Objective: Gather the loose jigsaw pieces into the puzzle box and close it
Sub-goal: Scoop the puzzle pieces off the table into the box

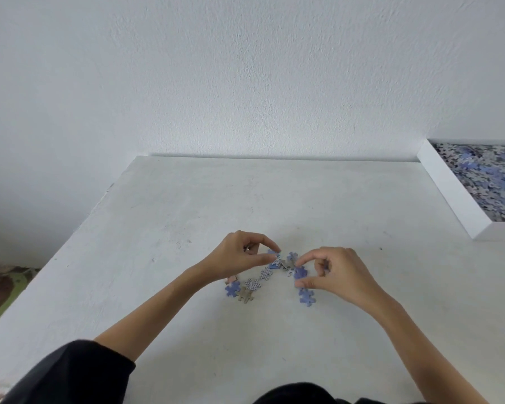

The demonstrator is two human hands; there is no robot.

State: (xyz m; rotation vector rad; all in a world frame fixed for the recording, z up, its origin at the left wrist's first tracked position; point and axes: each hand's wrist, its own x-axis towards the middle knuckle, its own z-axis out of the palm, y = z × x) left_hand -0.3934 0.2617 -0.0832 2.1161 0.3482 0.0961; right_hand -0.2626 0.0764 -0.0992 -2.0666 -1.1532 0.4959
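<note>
Two bare hands over a small scatter of loose jigsaw pieces near the middle of a white table. Left hand curled, thumb and forefinger pinched on a blue piece at the far left of the scatter. Right hand curled likewise, thumb and forefinger closing around another blue piece; whether lifted or flat on the table, cannot tell. More pieces flat between and beside the hands: blue ones, patterned grey ones, a brown one face down. Puzzle box open at the far right, well apart from the hands, heaped with pieces, partly cut off by the frame edge. Dark sleeve on the left arm, near edge.
</note>
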